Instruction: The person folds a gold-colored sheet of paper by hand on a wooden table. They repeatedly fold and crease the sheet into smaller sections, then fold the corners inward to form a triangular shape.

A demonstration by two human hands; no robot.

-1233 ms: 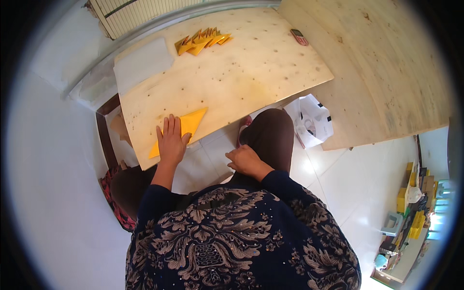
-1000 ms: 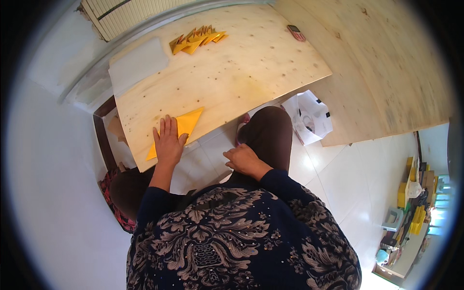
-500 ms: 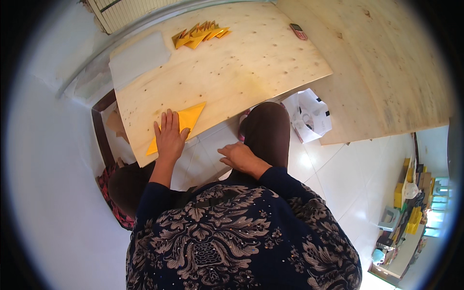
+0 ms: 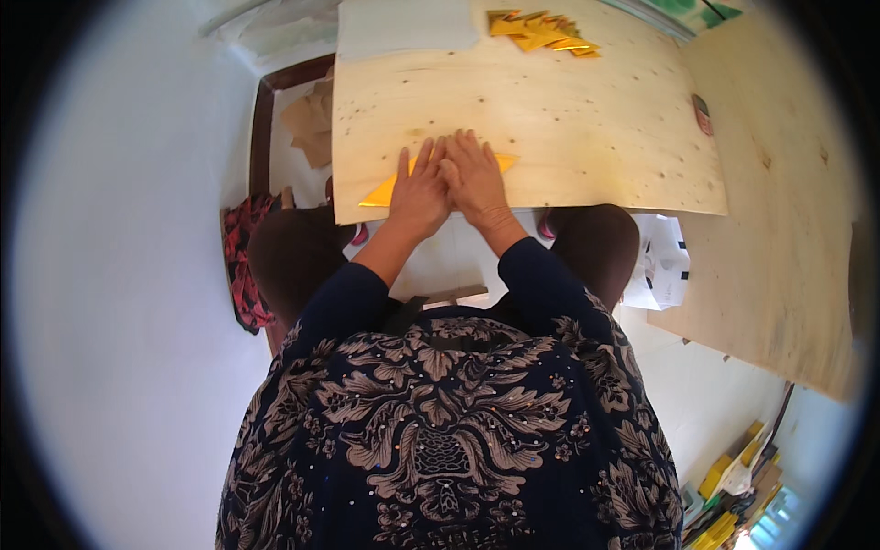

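A folded yellow paper (image 4: pixel 377 195) with pointed ends lies near the front edge of the wooden table (image 4: pixel 605 151). My left hand (image 4: pixel 420 196) rests flat on its middle, fingers stretched out and pointing away from me. Right beside it, my right hand (image 4: pixel 478 183) also presses down flat, its thumb side touching the left hand. Both hands are open and cover most of the paper; only its left end and its right tip show. At the far side of the table lies a row of overlapping folded gold paper pieces (image 4: pixel 541 33).
A pale translucent sheet (image 4: pixel 403 27) lies at the table's far left. A red mobile phone (image 4: pixel 702 115) is near the right edge. Below that edge hangs or stands a white plastic bag (image 4: pixel 656 275). Brown paper (image 4: pixel 310 124) and a red-black patterned cloth (image 4: pixel 243 266) are at left.
My right hand has moved from above my lap onto the paper, next to the left hand. The view has turned, and the paper's long edge now runs more sideways before me.
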